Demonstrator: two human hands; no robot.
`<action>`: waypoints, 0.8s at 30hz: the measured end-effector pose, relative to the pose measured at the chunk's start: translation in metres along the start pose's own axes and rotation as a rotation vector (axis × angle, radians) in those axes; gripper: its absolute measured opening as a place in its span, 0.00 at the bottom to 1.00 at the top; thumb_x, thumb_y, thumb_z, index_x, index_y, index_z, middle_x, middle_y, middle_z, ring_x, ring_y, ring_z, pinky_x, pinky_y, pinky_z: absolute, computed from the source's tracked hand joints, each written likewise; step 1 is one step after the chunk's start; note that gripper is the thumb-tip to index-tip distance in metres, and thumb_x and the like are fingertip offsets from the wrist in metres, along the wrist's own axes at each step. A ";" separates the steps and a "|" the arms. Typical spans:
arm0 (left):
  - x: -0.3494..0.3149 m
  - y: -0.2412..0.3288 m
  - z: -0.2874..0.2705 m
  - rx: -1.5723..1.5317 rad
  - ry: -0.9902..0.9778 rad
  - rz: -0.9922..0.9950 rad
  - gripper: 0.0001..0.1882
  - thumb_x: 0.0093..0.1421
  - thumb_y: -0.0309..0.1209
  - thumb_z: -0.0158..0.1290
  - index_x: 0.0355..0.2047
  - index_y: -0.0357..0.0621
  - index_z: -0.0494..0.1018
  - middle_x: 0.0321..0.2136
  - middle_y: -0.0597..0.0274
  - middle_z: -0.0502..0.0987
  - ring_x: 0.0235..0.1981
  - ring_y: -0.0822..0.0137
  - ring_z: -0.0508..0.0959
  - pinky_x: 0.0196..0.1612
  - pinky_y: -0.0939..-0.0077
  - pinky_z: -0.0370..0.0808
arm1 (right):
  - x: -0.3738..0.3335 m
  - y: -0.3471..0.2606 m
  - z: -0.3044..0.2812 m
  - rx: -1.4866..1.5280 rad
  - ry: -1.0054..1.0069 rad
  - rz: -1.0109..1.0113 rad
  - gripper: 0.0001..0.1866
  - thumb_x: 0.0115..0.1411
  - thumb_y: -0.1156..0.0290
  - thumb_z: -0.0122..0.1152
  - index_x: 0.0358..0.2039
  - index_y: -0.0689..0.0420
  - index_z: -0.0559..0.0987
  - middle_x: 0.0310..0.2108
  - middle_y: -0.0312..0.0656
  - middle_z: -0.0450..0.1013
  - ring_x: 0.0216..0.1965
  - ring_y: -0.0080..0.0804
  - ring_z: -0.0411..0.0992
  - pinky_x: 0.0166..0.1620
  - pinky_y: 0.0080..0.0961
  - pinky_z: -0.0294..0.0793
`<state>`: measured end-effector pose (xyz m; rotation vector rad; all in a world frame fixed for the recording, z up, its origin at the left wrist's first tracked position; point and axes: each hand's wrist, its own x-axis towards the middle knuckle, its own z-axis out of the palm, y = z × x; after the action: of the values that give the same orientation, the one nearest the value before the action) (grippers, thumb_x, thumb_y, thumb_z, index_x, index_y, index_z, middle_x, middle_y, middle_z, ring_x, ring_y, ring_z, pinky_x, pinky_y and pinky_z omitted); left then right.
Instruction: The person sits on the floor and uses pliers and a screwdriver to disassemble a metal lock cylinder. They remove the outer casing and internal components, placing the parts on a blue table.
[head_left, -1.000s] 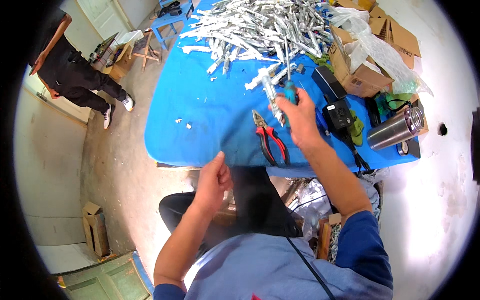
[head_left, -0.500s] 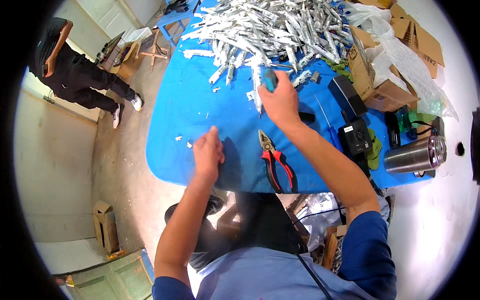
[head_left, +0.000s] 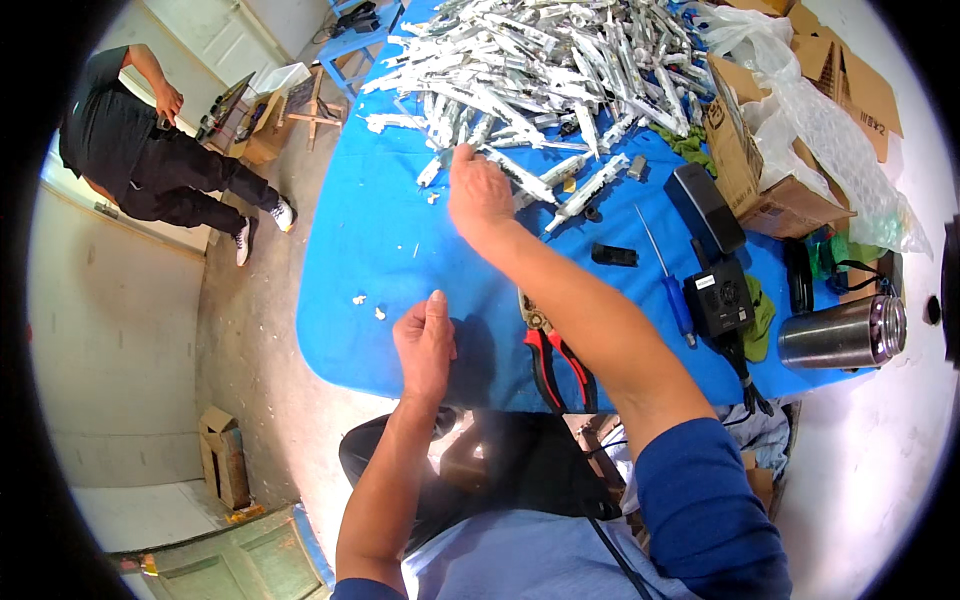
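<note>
At the near edge of a heap of thin white and silvery strip-shaped parts (head_left: pixel 540 60), my right hand (head_left: pixel 480 192) reaches in from the right. Its fingers are bent and closed at the tips; what they grip, if anything, is hidden. My left hand (head_left: pixel 425 345) is held above the blue-covered table (head_left: pixel 350 240), fingers curled in and thumb raised, with nothing visible in it. Between my forearms lie pliers (head_left: pixel 545 345) with red and black handles, partly covered by my right forearm. One loose white strip (head_left: pixel 590 193) rests right of my right hand.
Right of my forearm are a blue-handled screwdriver (head_left: pixel 677 305), a black block (head_left: pixel 613 255), black box-shaped devices (head_left: pixel 718 298) and a steel bottle (head_left: pixel 840 332). A cardboard box (head_left: pixel 765 190) with bubble wrap stands behind them. A person in black (head_left: pixel 150 140) stands at left.
My right hand has moved left to the heap's edge; the teal-handled tool it held is no longer visible. The strips before it have shifted. My left thumb has risen.
</note>
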<state>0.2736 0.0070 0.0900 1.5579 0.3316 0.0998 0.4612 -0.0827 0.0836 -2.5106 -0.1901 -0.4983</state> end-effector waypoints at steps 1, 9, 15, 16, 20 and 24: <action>-0.001 0.000 0.000 0.004 0.003 -0.010 0.24 0.66 0.46 0.50 0.16 0.48 0.63 0.12 0.73 0.61 0.12 0.80 0.59 0.14 0.82 0.59 | 0.000 0.005 -0.005 0.088 -0.005 0.028 0.14 0.54 0.75 0.60 0.39 0.63 0.67 0.33 0.55 0.75 0.38 0.52 0.75 0.42 0.43 0.75; -0.003 -0.001 0.004 -0.037 0.032 -0.034 0.24 0.65 0.44 0.52 0.16 0.46 0.65 0.12 0.72 0.62 0.11 0.79 0.60 0.13 0.82 0.59 | -0.012 0.051 -0.067 0.771 0.002 0.317 0.19 0.50 0.74 0.64 0.43 0.61 0.72 0.26 0.42 0.75 0.26 0.29 0.74 0.27 0.26 0.71; -0.004 -0.004 -0.003 -0.059 -0.031 0.019 0.22 0.65 0.44 0.53 0.17 0.49 0.64 0.12 0.73 0.60 0.12 0.80 0.59 0.14 0.82 0.59 | -0.055 0.060 -0.127 1.175 -0.179 0.320 0.19 0.52 0.76 0.64 0.44 0.64 0.71 0.30 0.42 0.76 0.27 0.23 0.73 0.26 0.21 0.68; -0.005 -0.004 -0.004 -0.065 -0.043 0.008 0.22 0.65 0.45 0.52 0.17 0.49 0.63 0.12 0.72 0.60 0.12 0.79 0.59 0.14 0.82 0.59 | -0.061 0.064 -0.130 1.204 -0.211 0.303 0.19 0.53 0.76 0.63 0.45 0.65 0.71 0.31 0.43 0.76 0.28 0.24 0.74 0.28 0.20 0.69; -0.010 0.000 -0.011 -0.082 -0.098 -0.006 0.25 0.66 0.49 0.47 0.17 0.48 0.62 0.12 0.70 0.61 0.12 0.77 0.59 0.15 0.80 0.60 | -0.094 0.063 -0.146 1.220 -0.275 0.304 0.19 0.54 0.75 0.64 0.46 0.64 0.71 0.33 0.42 0.75 0.32 0.28 0.76 0.31 0.19 0.72; -0.019 0.005 -0.014 -0.093 -0.171 -0.009 0.29 0.67 0.56 0.40 0.18 0.47 0.63 0.12 0.67 0.61 0.11 0.75 0.59 0.16 0.78 0.62 | -0.125 0.077 -0.147 1.088 -0.329 0.226 0.19 0.54 0.77 0.64 0.46 0.62 0.71 0.34 0.38 0.74 0.35 0.26 0.76 0.38 0.21 0.76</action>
<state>0.2526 0.0155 0.0981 1.4617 0.1961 -0.0250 0.3189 -0.2322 0.1089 -1.4891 -0.2185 0.1249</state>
